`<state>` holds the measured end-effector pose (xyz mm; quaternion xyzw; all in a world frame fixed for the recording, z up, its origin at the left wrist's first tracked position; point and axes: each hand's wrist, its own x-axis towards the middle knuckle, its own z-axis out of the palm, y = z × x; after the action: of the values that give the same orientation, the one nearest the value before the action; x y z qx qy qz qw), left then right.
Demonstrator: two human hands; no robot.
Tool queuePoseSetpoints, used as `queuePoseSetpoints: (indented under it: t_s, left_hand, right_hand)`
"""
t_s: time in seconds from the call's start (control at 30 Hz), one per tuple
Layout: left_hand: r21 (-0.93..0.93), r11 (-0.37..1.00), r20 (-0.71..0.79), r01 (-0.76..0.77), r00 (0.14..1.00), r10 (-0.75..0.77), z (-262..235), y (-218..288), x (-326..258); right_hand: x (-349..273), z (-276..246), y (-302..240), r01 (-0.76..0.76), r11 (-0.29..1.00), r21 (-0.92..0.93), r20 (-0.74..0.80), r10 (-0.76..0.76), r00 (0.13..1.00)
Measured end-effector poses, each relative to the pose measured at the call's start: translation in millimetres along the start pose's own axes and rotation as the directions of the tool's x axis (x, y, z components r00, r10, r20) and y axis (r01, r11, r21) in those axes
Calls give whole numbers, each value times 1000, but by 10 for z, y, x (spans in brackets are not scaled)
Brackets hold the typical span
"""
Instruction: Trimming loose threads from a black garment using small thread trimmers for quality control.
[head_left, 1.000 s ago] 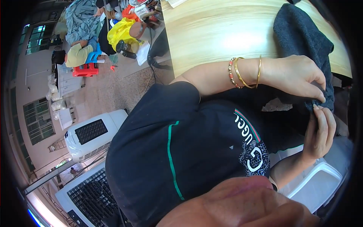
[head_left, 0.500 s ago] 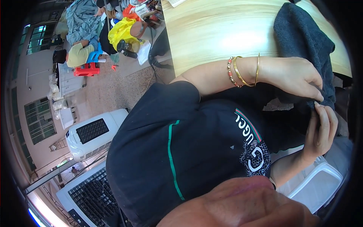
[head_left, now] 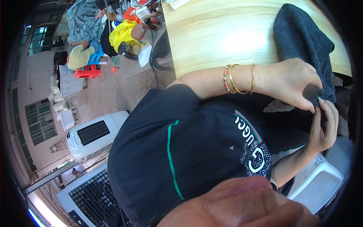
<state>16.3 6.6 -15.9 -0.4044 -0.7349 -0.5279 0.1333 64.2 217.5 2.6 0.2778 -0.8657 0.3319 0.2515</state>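
Note:
A dark grey knitted cloth (head_left: 302, 41) lies on the pale wooden table (head_left: 227, 34) and hangs over its near edge at the right. My left hand (head_left: 291, 81), with gold and beaded bracelets on the wrist, pinches the cloth's lower edge between thumb and fingers. Just below it, my right hand (head_left: 323, 128) comes up with its fingertips meeting the same edge, pinching a small bit of the cloth. My black T-shirt fills the middle of the view.
A white plastic chair (head_left: 321, 178) is under me at the lower right. Two white cooler units with black grilles (head_left: 92, 134) (head_left: 89, 198) stand on the floor at the left. Farther off are a seated person (head_left: 81, 56), a yellow bag (head_left: 123, 34) and heaped fabric (head_left: 83, 19).
Both hands stay at the cloth's hanging edge; the fingers shift only slightly as they work on it.

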Motion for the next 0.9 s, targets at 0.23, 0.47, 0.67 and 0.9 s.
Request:
queuePoseSetpoints:
  t_s: [0.23,0.47,0.67,0.9]
  left_hand:
    - [-53,997,-5,54,999,-54,26,-89,-46]
    - [-36,999,-19,12,1000,-13,35,-101,-57]
    - [-46,999,-9,-4,1000,3,37,-118,-52]
    - [-10,999,-5,-47,999,47,39,-109,-21]
  right_hand:
    - [4,-65,35,-153,975,163,163,127,978]
    - [21,-42,137,-184,962,202,189,146,971]
    - [10,11,111,-138,982,133,100,125,987]
    - [55,-57,286,-417,872,257,391,301,870]
